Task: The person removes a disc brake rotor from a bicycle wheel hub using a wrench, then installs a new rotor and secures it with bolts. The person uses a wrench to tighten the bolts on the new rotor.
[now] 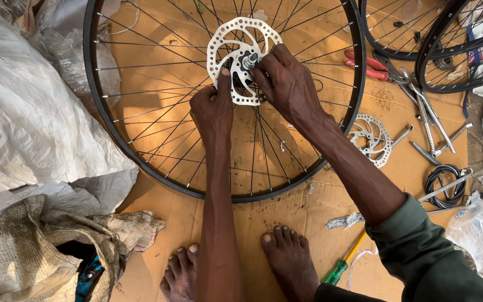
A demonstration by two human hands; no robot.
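A black spoked bicycle wheel [113, 134] lies flat on brown cardboard [286, 215]. A silver disc brake rotor [226, 40] sits on its hub, around the axle [249, 60]. My left hand [212, 109] presses its fingertips on the rotor's lower left edge. My right hand [289, 84] has its fingers closed at the hub, right beside the axle end. Both forearms reach over the spokes.
A second rotor [371, 138] lies right of the wheel, near wrenches [434, 126], red-handled pliers [371, 66] and coiled black cable [445, 182]. More rims [420, 53] sit at top right. White sacks [29, 123] crowd the left. A green-yellow screwdriver [343, 265] lies by my bare feet [289, 263].
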